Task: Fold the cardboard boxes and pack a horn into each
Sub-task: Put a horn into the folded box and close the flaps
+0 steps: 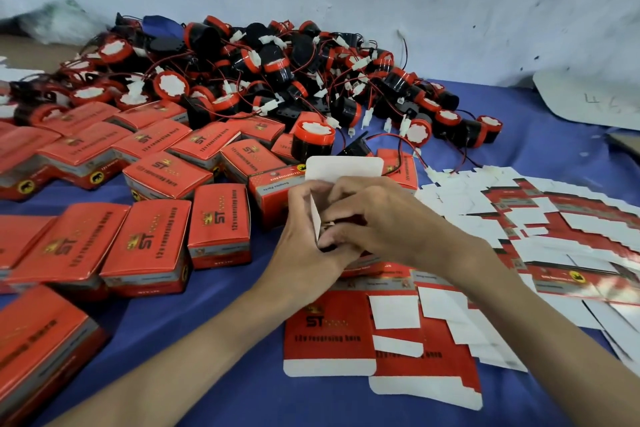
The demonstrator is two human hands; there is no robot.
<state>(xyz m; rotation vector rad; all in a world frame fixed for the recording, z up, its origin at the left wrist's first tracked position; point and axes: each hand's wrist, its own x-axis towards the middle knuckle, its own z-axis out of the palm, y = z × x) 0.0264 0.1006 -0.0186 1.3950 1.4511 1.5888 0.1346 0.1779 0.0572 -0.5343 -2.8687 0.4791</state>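
In the middle of the blue table both hands work on one red and white cardboard box (343, 168); its white top flap stands up behind my fingers. My left hand (304, 239) grips the box's left side and side flap. My right hand (377, 218) curls over the box's open top, fingers pressing into it. What lies inside the box is hidden by the hands. A large pile of black and red horns (263, 73) with red wires lies behind. Flat unfolded boxes (329, 333) lie under my wrists and fan out to the right (540, 236).
Several closed red boxes (152, 246) lie in rows at the left and behind the hands. One horn (311, 140) stands just beyond the held box. A grey wall closes off the back. A white sheet (588, 100) lies at the far right.
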